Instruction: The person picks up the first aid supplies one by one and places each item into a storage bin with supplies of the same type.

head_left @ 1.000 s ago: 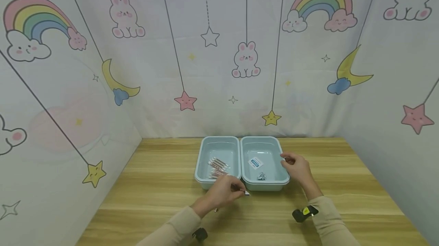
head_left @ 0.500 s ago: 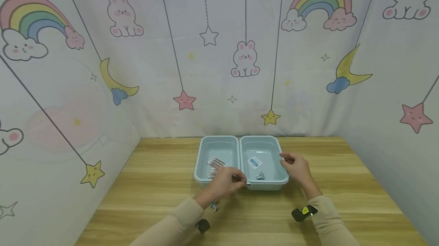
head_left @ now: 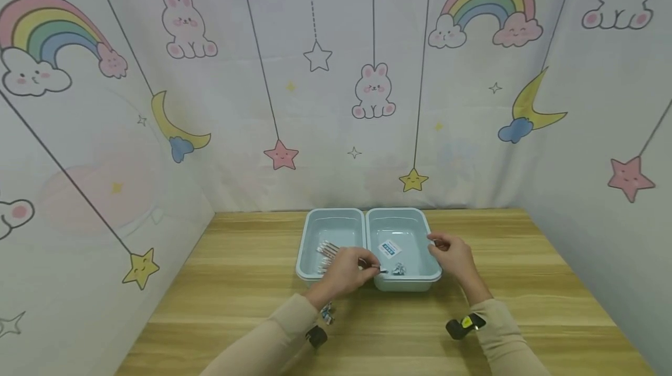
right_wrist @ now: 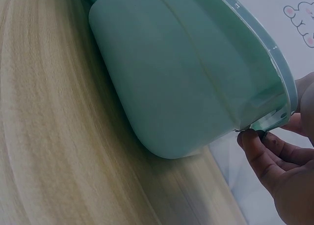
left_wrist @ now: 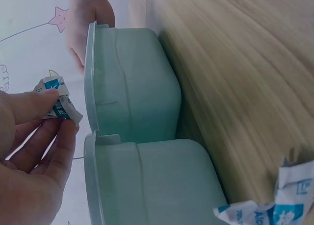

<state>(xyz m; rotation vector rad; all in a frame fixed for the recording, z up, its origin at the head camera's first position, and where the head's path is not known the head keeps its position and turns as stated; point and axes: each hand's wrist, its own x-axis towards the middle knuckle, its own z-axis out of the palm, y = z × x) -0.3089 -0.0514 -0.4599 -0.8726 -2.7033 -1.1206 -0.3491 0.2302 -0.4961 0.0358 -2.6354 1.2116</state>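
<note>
My left hand (head_left: pixel 345 270) pinches a small crumpled blue-and-white foil packet (left_wrist: pixel 61 98) between thumb and fingertips. In the head view it is over the inner front corner of the right pale blue bin (head_left: pixel 409 278). Inside that bin are a flat white-and-blue packet (head_left: pixel 389 249) and a crumpled packet (head_left: pixel 399 269). My right hand (head_left: pixel 455 256) holds the bin's right rim, its fingertips tucked under the lip in the right wrist view. The left bin (head_left: pixel 336 211) holds several slim brown sticks (head_left: pixel 328 249) in clear wrap, partly hidden by my left hand.
Another crumpled blue-and-white packet (left_wrist: pixel 290 200) lies on the wooden table (head_left: pixel 252 283), in front of the left bin and beside my left wrist. A pale printed curtain (head_left: pixel 325 102) surrounds the table at the back and sides.
My left hand has moved up and forward with its packet, from in front of the bins to over the right bin's front rim. My right hand has stayed at the rim.
</note>
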